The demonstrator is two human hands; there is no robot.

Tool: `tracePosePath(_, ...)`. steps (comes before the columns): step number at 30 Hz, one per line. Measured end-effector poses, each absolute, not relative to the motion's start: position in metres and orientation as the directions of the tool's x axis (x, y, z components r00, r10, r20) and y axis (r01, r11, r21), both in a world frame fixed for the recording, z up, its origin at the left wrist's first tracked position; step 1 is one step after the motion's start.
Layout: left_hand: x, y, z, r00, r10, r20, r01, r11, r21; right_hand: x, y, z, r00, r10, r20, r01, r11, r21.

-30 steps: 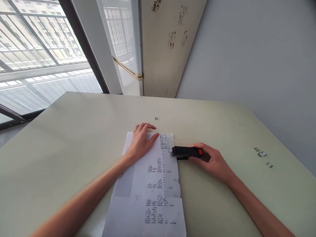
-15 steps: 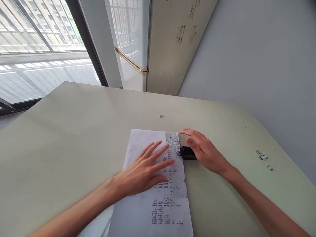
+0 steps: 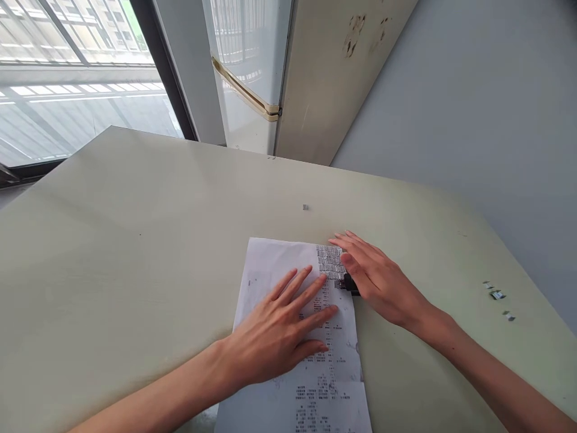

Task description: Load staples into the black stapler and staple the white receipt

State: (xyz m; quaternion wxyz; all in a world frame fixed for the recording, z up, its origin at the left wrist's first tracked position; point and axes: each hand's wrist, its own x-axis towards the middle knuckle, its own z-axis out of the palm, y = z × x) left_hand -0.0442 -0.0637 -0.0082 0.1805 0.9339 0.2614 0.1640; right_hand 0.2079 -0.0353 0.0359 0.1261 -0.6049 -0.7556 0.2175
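Note:
My left hand [image 3: 279, 331] lies flat on a printed paper sheet [image 3: 270, 255], its fingers spread. Dense rows of staples [image 3: 330, 261] cover the sheet's upper right corner. A black stapler [image 3: 348, 284] has its front end over the sheet's right edge, just below those rows. Over the stapler is my right hand [image 3: 381, 279], with outstretched fingers and the thumb by the stapler's top. The palm hides most of the stapler's body, so I cannot tell how firmly it presses.
Short strips that look like staples [image 3: 497, 294] lie on the table [image 3: 135, 288] at the right. One more small piece [image 3: 305, 207] sits beyond the sheet. Behind the table stand a fridge [image 3: 252, 129], a wall and a window.
The view has shifted, so the sheet and hands appear slightly lower and to the right. My right hand now covers more of the stapler, its fingers reaching by the sheet's corner.

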Motion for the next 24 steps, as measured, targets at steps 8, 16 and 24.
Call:
tracePosePath(8, -0.0405, -0.0638, -0.0108, 0.808, 0.553, 0.202, 0.438, -0.794, 0.422, 0.2045, -0.0341, 0.0360, -0.228, 0.969, -0.094, 0.873, 0.161, -0.459)
tracePosePath(16, -0.0392, -0.0637, -0.0103, 0.808, 0.553, 0.205, 0.422, -0.785, 0.454, 0.2021, -0.0333, 0.0378, -0.219, 0.970, -0.105, 0.893, 0.156, -0.422)
tracePosePath(24, -0.0382, -0.0651, -0.0134, 0.811, 0.555, 0.185, 0.435, -0.783, 0.444, 0.1997, -0.0332, 0.0367, -0.200, 0.972, -0.125, 0.919, 0.142, -0.369)
